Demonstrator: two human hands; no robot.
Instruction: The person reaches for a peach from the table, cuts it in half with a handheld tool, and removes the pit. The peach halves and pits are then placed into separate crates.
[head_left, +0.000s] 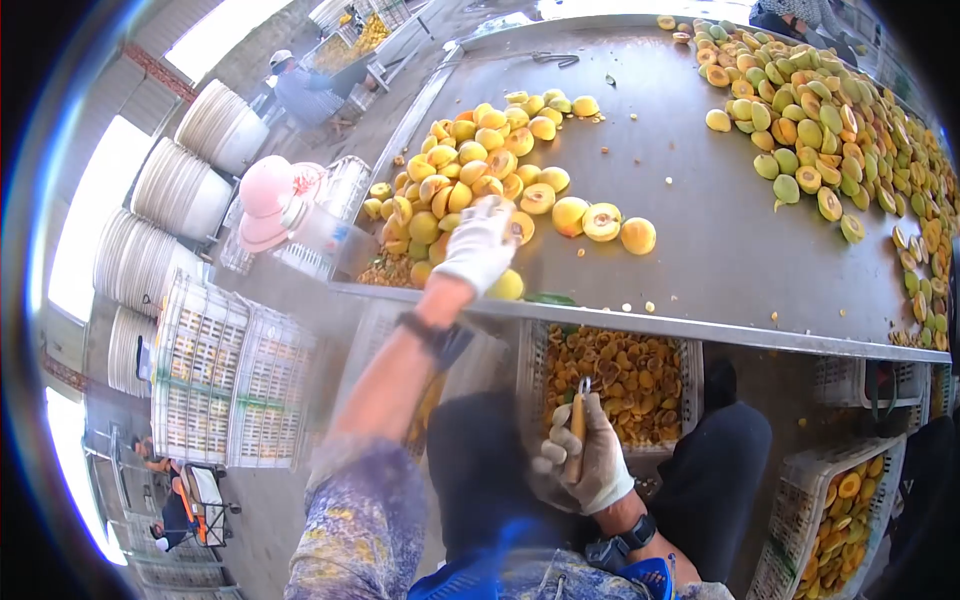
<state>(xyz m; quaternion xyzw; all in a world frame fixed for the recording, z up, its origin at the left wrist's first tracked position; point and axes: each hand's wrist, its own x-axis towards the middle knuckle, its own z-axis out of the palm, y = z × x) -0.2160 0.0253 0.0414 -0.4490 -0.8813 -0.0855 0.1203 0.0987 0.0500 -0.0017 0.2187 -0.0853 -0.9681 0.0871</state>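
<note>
My left hand point(480, 243), in a white glove, reaches onto the near left part of the metal table point(620, 180) and touches the pile of halved yellow fruit point(470, 150). Its fingertips are blurred, so any grip is unclear. Low in front of my lap, my right hand point(597, 460), also gloved, is closed around a wooden-handled tool point(577, 430) whose metal tip points up. Just to the right of the left hand lie a few separate fruit halves point(602, 222). Under the table edge stands a crate of small brown-orange pieces point(620, 380).
A larger heap of fruit halves point(820, 120) covers the table's right side. Another crate of fruit point(845, 510) stands at lower right. Stacked white crates point(235, 380) and basins point(180, 190) are at left. A person in a pink hat point(268, 200) is near the table; others are farther off.
</note>
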